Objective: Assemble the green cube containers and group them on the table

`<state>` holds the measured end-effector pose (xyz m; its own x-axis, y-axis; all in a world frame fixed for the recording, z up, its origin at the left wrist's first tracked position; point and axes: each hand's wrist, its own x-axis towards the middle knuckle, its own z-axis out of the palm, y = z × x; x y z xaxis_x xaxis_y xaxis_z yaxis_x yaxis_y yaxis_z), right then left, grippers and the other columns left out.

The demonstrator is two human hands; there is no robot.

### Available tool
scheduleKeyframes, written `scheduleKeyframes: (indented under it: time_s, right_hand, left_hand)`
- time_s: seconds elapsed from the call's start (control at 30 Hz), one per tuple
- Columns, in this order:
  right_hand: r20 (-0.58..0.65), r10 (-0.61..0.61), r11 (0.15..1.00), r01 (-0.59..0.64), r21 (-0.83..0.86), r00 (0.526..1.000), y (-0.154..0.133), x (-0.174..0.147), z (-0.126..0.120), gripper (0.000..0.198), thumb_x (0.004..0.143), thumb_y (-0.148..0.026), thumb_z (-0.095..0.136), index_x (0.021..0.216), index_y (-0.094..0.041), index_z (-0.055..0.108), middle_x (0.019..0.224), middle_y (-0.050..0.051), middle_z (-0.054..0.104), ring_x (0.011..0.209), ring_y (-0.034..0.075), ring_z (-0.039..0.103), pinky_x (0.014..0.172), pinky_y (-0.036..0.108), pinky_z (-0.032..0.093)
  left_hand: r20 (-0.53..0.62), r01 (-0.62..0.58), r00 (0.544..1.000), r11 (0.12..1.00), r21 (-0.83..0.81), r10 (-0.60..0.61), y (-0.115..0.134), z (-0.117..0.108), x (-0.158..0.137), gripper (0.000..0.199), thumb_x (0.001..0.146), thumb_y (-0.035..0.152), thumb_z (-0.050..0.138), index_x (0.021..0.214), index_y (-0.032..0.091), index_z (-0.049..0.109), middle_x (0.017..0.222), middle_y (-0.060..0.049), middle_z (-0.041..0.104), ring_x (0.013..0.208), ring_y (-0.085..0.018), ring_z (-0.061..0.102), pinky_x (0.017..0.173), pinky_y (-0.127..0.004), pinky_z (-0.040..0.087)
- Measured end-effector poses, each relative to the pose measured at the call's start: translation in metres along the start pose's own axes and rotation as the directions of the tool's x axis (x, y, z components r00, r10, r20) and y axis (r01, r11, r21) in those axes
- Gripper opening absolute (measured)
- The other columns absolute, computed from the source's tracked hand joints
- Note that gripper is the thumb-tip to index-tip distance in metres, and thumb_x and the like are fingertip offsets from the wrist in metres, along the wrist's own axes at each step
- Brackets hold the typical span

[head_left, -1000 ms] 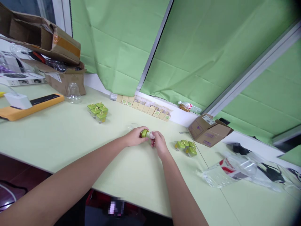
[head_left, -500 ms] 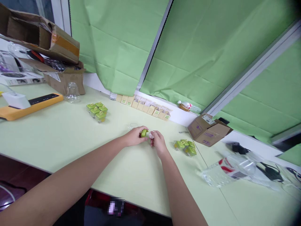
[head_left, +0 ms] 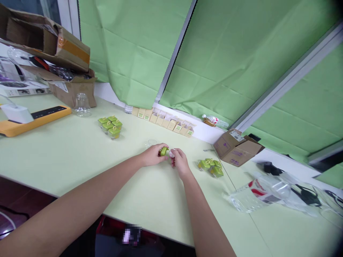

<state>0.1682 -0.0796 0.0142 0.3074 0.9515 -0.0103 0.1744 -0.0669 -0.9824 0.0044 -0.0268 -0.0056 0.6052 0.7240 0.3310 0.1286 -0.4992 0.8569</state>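
Over the middle of the table, my left hand [head_left: 154, 155] is closed around a small green-lidded container [head_left: 163, 151]. My right hand [head_left: 180, 160] pinches a small whitish piece [head_left: 171, 153] right beside the green lid; its exact kind is hard to make out. The two hands nearly meet, and fingers hide part of both things. Just behind my left hand lies a transparent plastic piece [head_left: 152, 142]. Similar green-lidded containers with yellow loops on top stand in a left group [head_left: 110, 126] and in a right group [head_left: 211, 167].
A row of small beige boxes [head_left: 164, 121] lines the back edge by the green curtain [head_left: 134, 53]. Cardboard boxes [head_left: 72, 87] and an orange power strip [head_left: 50, 115] are at left. To the right are a carton [head_left: 237, 147] and a large plastic bottle [head_left: 257, 194].
The view has shifted very slightly. Both hands keep the same hold and almost the same place; nothing else has visibly moved.
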Motion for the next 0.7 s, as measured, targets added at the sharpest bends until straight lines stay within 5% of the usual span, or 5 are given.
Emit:
scheduleKeyframes:
  time_s: [0.7]
  right_hand:
    - [0.002,-0.024,0.999,0.024,-0.024,1.0,0.0028,0.0024,-0.0005,0.022,0.077,-0.044,0.058,0.079,-0.022,0.056,0.058,-0.004,0.054,0.042,0.011,0.043,0.037,0.024,0.034]
  left_hand:
    - [0.0,-0.002,1.0,1.0,0.011,0.002,-0.0022,-0.0003,-0.0001,0.043,0.08,0.037,0.067,0.12,0.024,0.056,0.088,-0.001,0.062,0.072,-0.014,0.056,0.065,-0.027,0.044]
